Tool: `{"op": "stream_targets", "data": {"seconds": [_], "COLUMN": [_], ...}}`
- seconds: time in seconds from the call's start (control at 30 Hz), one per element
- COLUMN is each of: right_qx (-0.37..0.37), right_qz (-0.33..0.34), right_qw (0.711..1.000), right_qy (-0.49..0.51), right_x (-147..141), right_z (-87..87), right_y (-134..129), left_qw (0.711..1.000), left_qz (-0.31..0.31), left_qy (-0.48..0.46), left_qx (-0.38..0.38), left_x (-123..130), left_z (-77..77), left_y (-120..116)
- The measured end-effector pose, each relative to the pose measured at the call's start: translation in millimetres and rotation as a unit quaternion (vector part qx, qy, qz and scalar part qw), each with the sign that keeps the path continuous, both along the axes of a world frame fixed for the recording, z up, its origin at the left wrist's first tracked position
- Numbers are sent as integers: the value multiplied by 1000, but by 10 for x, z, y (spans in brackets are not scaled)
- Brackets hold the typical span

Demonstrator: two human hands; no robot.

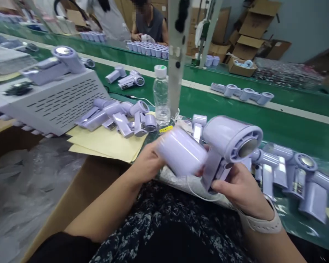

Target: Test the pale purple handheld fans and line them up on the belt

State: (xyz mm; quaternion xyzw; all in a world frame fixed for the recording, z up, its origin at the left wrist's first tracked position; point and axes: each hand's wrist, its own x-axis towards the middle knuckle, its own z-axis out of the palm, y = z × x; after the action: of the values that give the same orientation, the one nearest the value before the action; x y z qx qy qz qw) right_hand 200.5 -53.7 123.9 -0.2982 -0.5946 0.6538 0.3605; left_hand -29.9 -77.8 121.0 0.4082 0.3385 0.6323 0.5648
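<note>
My right hand point(241, 188) is closed round the handle of a lavender handheld fan point(227, 138). Its round head points to the right, showing a vented ring with a silver centre. In my left hand point(149, 162) is a lavender fan head point(182, 151), smeared by motion and tilted beside the first fan. Whether a handle is joined to it I cannot tell. The fingertips of my left hand are hidden behind it.
Several lavender fans point(120, 115) lie on yellow paper point(106, 144) at left; more fans point(296, 160) lie at right. A plastic bottle point(161, 98) stands by a metal post point(177, 54). A grey vented box point(68, 100) is at left. Across the green bench sits a co-worker point(153, 22).
</note>
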Motion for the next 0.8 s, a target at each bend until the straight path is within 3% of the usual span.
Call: {"op": "stream_targets", "data": {"seconds": [0.07,0.13,0.2,0.3,0.4,0.53,0.8], "right_qx": [-7,-14,-19,-39,-87,-124,-135], "right_qz": [-72,-118,-129,-122,-92,-121,-95], "right_qw": [997,993,991,991,988,979,983], "right_qy": [4,19,36,50,88,105,80], "right_x": [196,328,408,471,489,432,260], "right_z": [-35,-55,-54,-45,-78,-165,-186], "right_y": [-43,-95,-159,-255,-317,-335,-314], "left_qw": [999,992,979,965,965,969,975], "left_qz": [-25,-101,-185,-255,-256,-232,-214], "left_qy": [-46,-70,-80,-68,-59,-82,-67], "left_qx": [-9,-2,3,8,4,-11,-6], "left_x": [182,384,561,734,809,798,642], "left_z": [-130,-212,-221,-160,-109,-88,-111], "left_y": [96,113,61,-37,-68,-57,-96]}}
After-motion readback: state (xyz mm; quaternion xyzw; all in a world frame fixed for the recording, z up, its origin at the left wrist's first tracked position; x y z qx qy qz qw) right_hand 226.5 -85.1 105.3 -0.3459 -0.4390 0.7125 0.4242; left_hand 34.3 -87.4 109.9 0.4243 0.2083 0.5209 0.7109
